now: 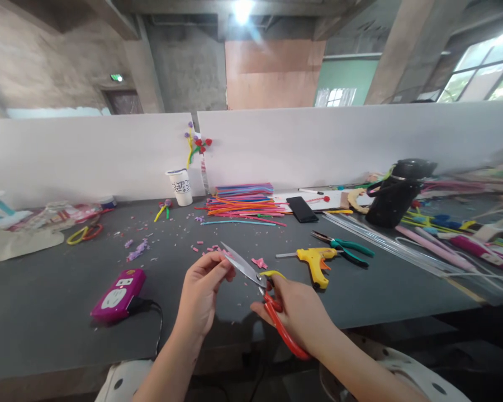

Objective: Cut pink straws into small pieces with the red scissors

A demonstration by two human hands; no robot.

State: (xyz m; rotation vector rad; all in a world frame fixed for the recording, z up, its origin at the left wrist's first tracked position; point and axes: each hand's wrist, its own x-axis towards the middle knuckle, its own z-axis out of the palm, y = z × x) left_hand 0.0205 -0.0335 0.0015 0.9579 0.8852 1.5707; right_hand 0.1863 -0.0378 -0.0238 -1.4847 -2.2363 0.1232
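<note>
My right hand [304, 312] grips a pair of scissors [245, 268] with red and yellow handles, its blades pointing up and to the left. My left hand [203, 287] is closed in a pinch beside the blades. A bit of pink shows at its fingertips, mostly hidden by the fingers and the blade. On the table just beyond both hands lie small cut pink pieces [259, 263].
A yellow glue gun [316, 262] and teal-handled pliers [347, 248] lie to the right. Behind are a bundle of coloured pipe cleaners [243, 204], a phone [302, 209] and a paper cup [181, 187]. A magenta device [119, 296] with a cable sits left; a black flask [396, 195] stands right.
</note>
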